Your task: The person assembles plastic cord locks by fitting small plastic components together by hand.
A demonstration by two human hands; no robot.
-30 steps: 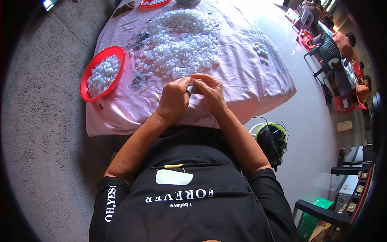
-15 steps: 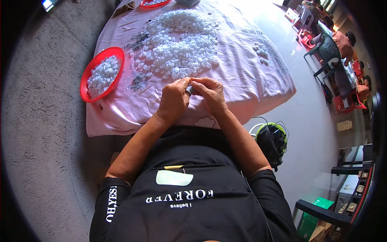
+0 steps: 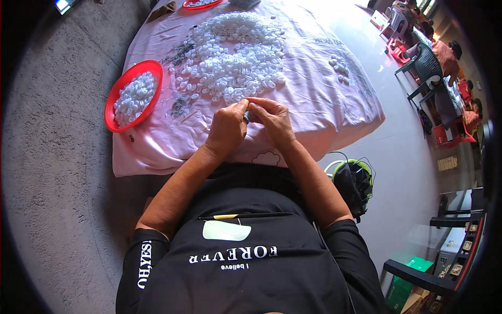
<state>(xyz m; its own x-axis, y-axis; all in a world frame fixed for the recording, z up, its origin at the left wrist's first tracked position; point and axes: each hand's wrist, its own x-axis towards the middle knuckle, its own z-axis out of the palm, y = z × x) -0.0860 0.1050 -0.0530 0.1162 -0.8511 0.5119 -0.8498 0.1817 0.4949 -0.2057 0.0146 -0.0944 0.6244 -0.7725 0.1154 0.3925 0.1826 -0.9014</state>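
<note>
My left hand [image 3: 227, 125] and my right hand [image 3: 275, 121] meet at the near edge of the pile, fingertips pressed together. A small dark grey piece [image 3: 247, 118] shows between them, mostly covered by the fingers, so its kind cannot be made out. My left hand is curled round it. The right thumb and forefinger are pinched against the left fingertips; whatever sits in that pinch is hidden. Just beyond the hands spreads a large heap of small white oval plastic pieces [image 3: 235, 65] on a pink cloth [image 3: 308, 115].
On the left, a red basin [image 3: 109, 112] holds more white pieces. A small cluster of white pieces [image 3: 340, 68] lies on the right side of the cloth. Another red dish [image 3: 201, 6] stands at the far edge. A black bag [image 3: 351, 186] and chairs [image 3: 424, 65] are to the right, with people seated farther off.
My hands stay together and have shifted very slightly, with the fingertips a little farther forward. The grey piece is still between them. Nothing else has visibly moved.
</note>
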